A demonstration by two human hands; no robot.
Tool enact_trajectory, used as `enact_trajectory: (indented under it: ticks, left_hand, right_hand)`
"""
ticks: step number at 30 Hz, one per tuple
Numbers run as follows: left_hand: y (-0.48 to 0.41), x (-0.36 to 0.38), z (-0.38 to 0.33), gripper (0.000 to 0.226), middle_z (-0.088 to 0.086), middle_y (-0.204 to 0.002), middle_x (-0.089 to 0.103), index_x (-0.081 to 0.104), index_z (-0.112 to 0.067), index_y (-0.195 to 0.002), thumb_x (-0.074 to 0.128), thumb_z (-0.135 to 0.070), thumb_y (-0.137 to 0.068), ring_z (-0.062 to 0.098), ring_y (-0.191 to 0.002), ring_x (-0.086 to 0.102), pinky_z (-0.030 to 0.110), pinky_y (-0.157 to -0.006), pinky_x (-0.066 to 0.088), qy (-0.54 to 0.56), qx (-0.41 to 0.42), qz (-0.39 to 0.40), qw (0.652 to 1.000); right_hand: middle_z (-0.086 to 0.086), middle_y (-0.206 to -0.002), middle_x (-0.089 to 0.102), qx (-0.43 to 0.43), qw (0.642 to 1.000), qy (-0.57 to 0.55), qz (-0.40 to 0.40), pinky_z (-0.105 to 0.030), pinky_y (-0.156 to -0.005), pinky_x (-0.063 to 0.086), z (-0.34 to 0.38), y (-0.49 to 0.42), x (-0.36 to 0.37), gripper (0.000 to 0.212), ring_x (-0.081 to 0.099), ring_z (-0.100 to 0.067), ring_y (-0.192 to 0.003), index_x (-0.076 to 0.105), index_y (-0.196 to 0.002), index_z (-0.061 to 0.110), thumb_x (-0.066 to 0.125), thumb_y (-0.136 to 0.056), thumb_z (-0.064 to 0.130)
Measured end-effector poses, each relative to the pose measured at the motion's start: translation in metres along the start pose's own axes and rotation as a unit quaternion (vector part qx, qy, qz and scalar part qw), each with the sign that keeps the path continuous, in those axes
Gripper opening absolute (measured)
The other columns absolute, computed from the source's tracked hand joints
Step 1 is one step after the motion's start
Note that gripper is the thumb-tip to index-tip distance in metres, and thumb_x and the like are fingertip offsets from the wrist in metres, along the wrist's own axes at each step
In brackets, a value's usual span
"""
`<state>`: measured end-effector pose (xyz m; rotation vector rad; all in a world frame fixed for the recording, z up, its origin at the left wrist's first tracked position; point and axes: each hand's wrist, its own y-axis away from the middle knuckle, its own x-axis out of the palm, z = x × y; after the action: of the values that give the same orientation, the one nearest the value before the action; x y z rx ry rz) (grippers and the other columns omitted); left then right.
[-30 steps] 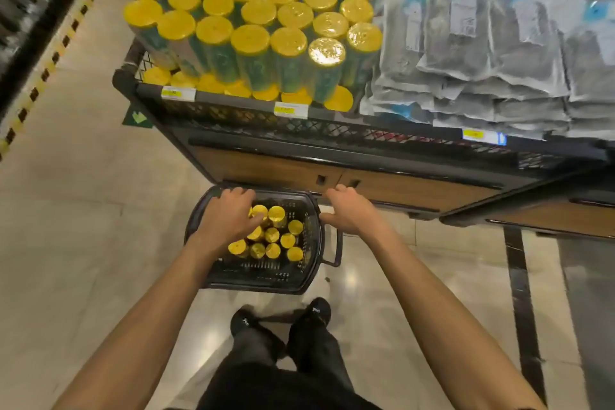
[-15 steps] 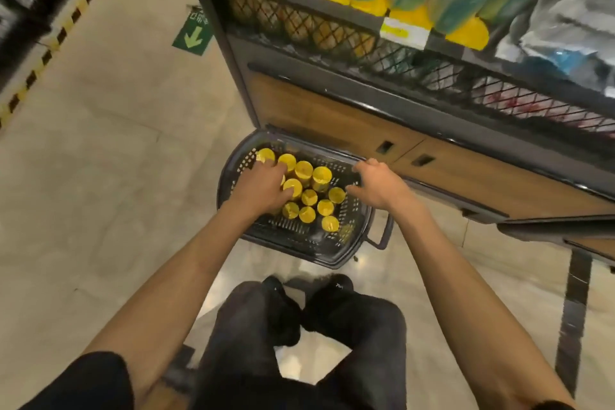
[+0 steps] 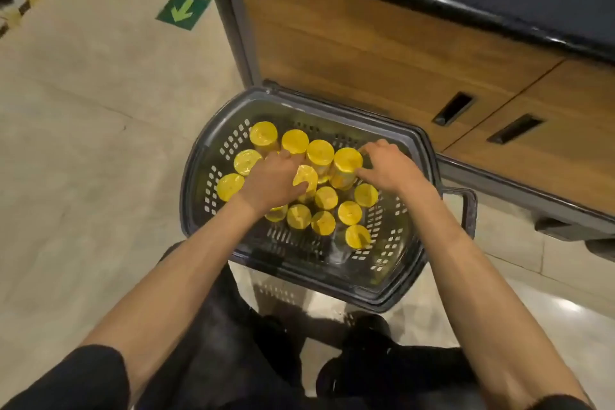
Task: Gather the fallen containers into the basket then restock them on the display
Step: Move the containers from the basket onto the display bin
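Where both hands reach into the basket (image 3: pixel 191 170), each closes on one unit. The left hand (image 3: pixel 271 185) curls fingers and thumb round the first container (image 3: pixel 304 175). The right hand (image 3: pixel 391 168) clasps the second container (image 3: pixel 347 160), just right of the first. The containers (image 3: pixel 324 221) are cylinders with bright yellow lids; their sides are mostly hidden. All stand upright in the basket, long axis vertical, lids facing up. Others crowd both grips: two just beyond the left-hand grip, three to its left, and a cluster on the near side. The basket handle (image 3: pixel 467 210) projects to the right of the right-hand grip. Beyond both grips stands the display cabinet (image 3: pixel 366 43), its wood panels close behind the basket. A green floor sign (image 3: pixel 184 5) lies far to the left.
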<state>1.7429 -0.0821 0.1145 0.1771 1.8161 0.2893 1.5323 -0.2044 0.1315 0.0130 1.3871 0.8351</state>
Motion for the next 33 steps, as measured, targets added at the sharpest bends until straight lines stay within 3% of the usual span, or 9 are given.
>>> enact_trajectory:
  ticks: [8,13,24,33]
  left_hand:
    - [-0.035,0.057,0.001,0.055,0.012,-0.129,0.052,0.048,-0.016,-0.133,0.061,-0.045,-0.088,0.034,-0.123,0.046,0.047,-0.092,0.045,-0.025,-0.017,-0.017,0.999]
    - [-0.041,0.074,0.003,0.06,0.011,-0.133,0.05,0.044,-0.015,-0.134,0.063,-0.048,-0.087,0.032,-0.121,0.045,0.047,-0.091,0.046,-0.064,-0.002,-0.01,0.998]
    - [-0.048,0.089,0.011,0.074,0.007,-0.131,0.053,0.047,-0.015,-0.132,0.071,-0.058,-0.077,0.029,-0.123,0.042,0.044,-0.095,0.04,-0.121,0.005,-0.042,0.992]
    - [-0.058,0.087,0.019,0.072,0.003,-0.127,0.057,0.055,-0.016,-0.125,0.063,-0.068,-0.076,0.025,-0.12,0.044,0.042,-0.096,0.036,-0.146,0.028,-0.059,0.987]
  right_hand:
    - [-0.02,-0.138,0.044,-0.028,0.999,0.011,-0.038,-0.047,-0.098,0.043,-0.011,-0.053,0.053,0.062,0.042,-0.039,-0.127,0.043,-0.141,0.009,0.063,-0.09,0.039]
    - [-0.019,-0.139,0.042,-0.028,0.999,0.0,-0.045,-0.046,-0.103,0.043,-0.015,-0.062,0.066,0.07,0.044,-0.039,-0.127,0.041,-0.143,0.008,0.068,-0.087,0.041]
    - [-0.016,-0.133,0.045,-0.01,0.997,-0.005,-0.073,-0.046,-0.097,0.046,-0.006,-0.072,0.079,0.079,0.05,-0.036,-0.122,0.043,-0.141,0.005,0.074,-0.081,0.048]
    - [-0.016,-0.131,0.053,0.002,0.996,0.002,-0.085,-0.043,-0.093,0.048,-0.005,-0.076,0.079,0.084,0.055,-0.035,-0.118,0.05,-0.135,0.005,0.082,-0.071,0.048]
